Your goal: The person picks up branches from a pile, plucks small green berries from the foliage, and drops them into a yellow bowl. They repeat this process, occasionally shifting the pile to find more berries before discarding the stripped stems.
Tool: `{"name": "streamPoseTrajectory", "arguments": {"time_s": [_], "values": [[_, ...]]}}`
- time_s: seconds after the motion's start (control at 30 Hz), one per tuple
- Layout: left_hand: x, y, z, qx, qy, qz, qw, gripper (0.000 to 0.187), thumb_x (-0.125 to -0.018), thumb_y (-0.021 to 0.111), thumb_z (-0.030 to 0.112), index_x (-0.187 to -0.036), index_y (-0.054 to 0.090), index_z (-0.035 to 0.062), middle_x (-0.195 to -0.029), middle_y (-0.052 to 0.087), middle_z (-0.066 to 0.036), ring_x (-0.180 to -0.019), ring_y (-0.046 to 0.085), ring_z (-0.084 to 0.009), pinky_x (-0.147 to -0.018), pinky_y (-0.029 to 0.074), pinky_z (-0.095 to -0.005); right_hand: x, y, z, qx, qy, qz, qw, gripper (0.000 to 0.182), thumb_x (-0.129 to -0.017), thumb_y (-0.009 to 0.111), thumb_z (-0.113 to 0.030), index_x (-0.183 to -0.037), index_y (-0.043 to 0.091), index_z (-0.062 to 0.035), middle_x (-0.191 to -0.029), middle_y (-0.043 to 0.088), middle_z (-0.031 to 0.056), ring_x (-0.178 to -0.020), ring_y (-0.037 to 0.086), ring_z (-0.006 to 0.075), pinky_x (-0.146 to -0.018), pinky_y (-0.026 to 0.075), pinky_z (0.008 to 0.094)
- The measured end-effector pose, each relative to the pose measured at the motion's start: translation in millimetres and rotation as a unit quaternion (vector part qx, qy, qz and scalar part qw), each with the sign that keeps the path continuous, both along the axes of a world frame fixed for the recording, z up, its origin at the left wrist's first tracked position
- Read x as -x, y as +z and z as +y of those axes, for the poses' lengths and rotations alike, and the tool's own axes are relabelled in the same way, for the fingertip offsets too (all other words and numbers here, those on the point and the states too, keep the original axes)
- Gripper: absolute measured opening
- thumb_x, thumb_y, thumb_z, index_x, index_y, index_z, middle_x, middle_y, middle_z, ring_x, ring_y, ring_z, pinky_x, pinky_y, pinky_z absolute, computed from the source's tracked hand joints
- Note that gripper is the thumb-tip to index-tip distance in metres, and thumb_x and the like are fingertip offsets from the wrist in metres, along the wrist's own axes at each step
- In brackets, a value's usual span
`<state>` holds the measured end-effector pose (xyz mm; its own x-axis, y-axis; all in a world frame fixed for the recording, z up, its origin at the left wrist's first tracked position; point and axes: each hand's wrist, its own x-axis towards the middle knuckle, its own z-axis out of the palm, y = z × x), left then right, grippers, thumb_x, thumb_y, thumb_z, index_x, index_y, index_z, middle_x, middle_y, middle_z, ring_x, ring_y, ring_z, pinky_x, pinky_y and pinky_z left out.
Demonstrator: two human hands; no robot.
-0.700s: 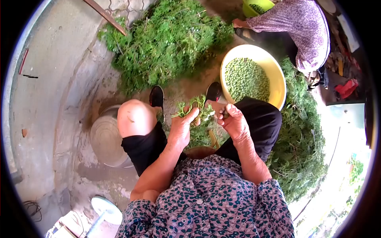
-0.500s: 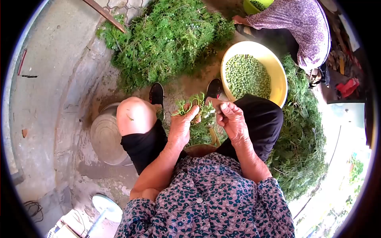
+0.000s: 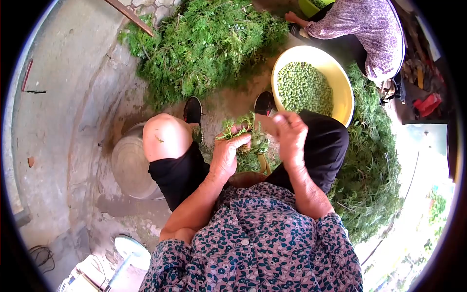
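Observation:
Between my knees, my left hand (image 3: pixel 227 155) is closed around a leafy green sprig (image 3: pixel 247 125), its feathery tips sticking out past the thumb and fingers. My right hand (image 3: pixel 292 138) is up just to the right of the sprig, fingers curled in and blurred by motion. Whether anything small is in that hand is hidden. Beyond it stands a large yellow tub (image 3: pixel 344 92) holding many small round green berries (image 3: pixel 304 88).
A big heap of cut green branches (image 3: pixel 209 46) lies ahead, with another pile (image 3: pixel 367 194) at right. A round metal pot (image 3: pixel 131 168) stands beside my left knee. Another person in a patterned purple top (image 3: pixel 362 29) sits at upper right near a green basin (image 3: pixel 309 7).
My right hand has lifted slightly up and to the right, its fingers now blurred. My left hand and the sprig have shifted a little to the right.

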<state>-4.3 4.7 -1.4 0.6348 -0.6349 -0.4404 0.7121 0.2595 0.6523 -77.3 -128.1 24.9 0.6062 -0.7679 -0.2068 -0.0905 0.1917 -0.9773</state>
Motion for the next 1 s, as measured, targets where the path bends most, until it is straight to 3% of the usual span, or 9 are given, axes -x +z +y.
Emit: {"name": "streamPoseTrajectory", "arguments": {"time_s": [0.2, 0.33, 0.43, 0.47, 0.5, 0.8, 0.87, 0.93, 1.0], "values": [[-4, -3, 2, 0.010, 0.029, 0.019, 0.999, 0.020, -0.077, 0.063, 0.002, -0.094, 0.055, -0.0008, -0.077, 0.058, -0.006, -0.068, 0.054, -0.0147, -0.066, 0.042, -0.0267, 7, -9, -27, -0.302, 0.079, -0.119, 0.943, 0.003, -0.085, 0.054, -0.003, -0.082, 0.057, -0.0037, -0.076, 0.060, 0.0069, -0.059, 0.052, 0.0091, -0.053, 0.041, 0.0204], [-7, -2, 0, 0.017, 0.009, 0.024, 1.000, 0.015, -0.078, 0.061, 0.003, -0.091, 0.055, 0.0003, -0.078, 0.058, -0.006, -0.068, 0.054, -0.0136, -0.064, 0.042, -0.0256, 17, -29, -3, -0.353, 0.124, -0.075, 0.924, 0.015, -0.084, 0.060, -0.011, -0.096, 0.060, -0.0033, -0.077, 0.060, 0.0015, -0.061, 0.055, 0.0095, -0.051, 0.041, 0.0208], [-5, 2, 3, -0.014, -0.022, -0.010, 1.000, 0.014, -0.079, 0.055, -0.001, -0.093, 0.055, 0.0004, -0.080, 0.056, -0.006, -0.067, 0.051, -0.0139, -0.061, 0.039, -0.0262, 13, -28, 7, -0.329, 0.142, -0.062, 0.931, 0.018, -0.085, 0.060, -0.014, -0.098, 0.060, -0.0021, -0.077, 0.060, -0.0003, -0.061, 0.054, 0.0073, -0.051, 0.041, 0.0196], [1, -20, 11, -0.055, -0.070, -0.306, 0.948, 0.017, -0.078, 0.055, 0.000, -0.094, 0.054, 0.0020, -0.080, 0.056, -0.005, -0.066, 0.051, -0.0117, -0.059, 0.039, -0.0249, 11, -27, 6, -0.304, 0.151, -0.052, 0.939, 0.017, -0.085, 0.060, -0.013, -0.098, 0.060, -0.0014, -0.076, 0.060, -0.0005, -0.060, 0.054, 0.0068, -0.051, 0.042, 0.0195], [-3, -8, 3, -0.014, -0.015, 0.000, 1.000, 0.014, -0.076, 0.062, 0.002, -0.090, 0.057, 0.0036, -0.078, 0.058, -0.003, -0.067, 0.054, -0.0109, -0.059, 0.040, -0.0237, 11, -30, 7, -0.287, 0.136, -0.032, 0.948, 0.016, -0.085, 0.060, -0.012, -0.096, 0.060, -0.0010, -0.076, 0.059, -0.0005, -0.059, 0.053, 0.0064, -0.050, 0.041, 0.0193], [4, 2, -3, -0.151, -0.024, -0.033, 0.988, 0.028, -0.072, 0.067, 0.000, -0.094, 0.050, 0.0014, -0.076, 0.059, -0.005, -0.059, 0.054, -0.0121, -0.050, 0.039, -0.0241, 7, -22, 10, 0.112, 0.157, 0.041, 0.980, 0.010, -0.083, 0.060, -0.008, -0.086, 0.056, -0.0002, -0.068, 0.056, 0.0009, -0.054, 0.054, 0.0081, -0.049, 0.043, 0.0226], [3, 0, -3, -0.134, -0.024, -0.040, 0.990, 0.027, -0.072, 0.068, 0.001, -0.091, 0.049, 0.0015, -0.075, 0.058, -0.005, -0.058, 0.052, -0.0107, -0.048, 0.038, -0.0233, 4, -21, 10, 0.119, 0.147, 0.029, 0.981, 0.009, -0.084, 0.059, -0.009, -0.084, 0.057, -0.0009, -0.065, 0.055, 0.0017, -0.051, 0.051, 0.0084, -0.047, 0.041, 0.0229], [2, 1, -2, -0.107, -0.024, -0.015, 0.994, 0.025, -0.071, 0.068, 0.000, -0.088, 0.049, 0.0029, -0.075, 0.057, -0.004, -0.057, 0.051, -0.0092, -0.047, 0.035, -0.0221, 2, -15, 5, -0.137, 0.053, -0.004, 0.989, 0.008, -0.085, 0.058, -0.009, -0.081, 0.056, -0.0022, -0.063, 0.054, 0.0027, -0.048, 0.046, 0.0077, -0.044, 0.037, 0.0221], [0, 2, -1, -0.057, -0.025, -0.030, 0.998, 0.004, -0.076, 0.063, 0.005, -0.077, 0.060, 0.0055, -0.063, 0.050, 0.004, -0.051, 0.041, -0.0057, -0.047, 0.029, -0.0216, 5, -17, -15, -0.113, 0.039, -0.035, 0.992, 0.015, -0.088, 0.053, -0.014, -0.077, 0.053, -0.0041, -0.062, 0.054, 0.0029, -0.048, 0.044, 0.0082, -0.044, 0.035, 0.0212]]}}
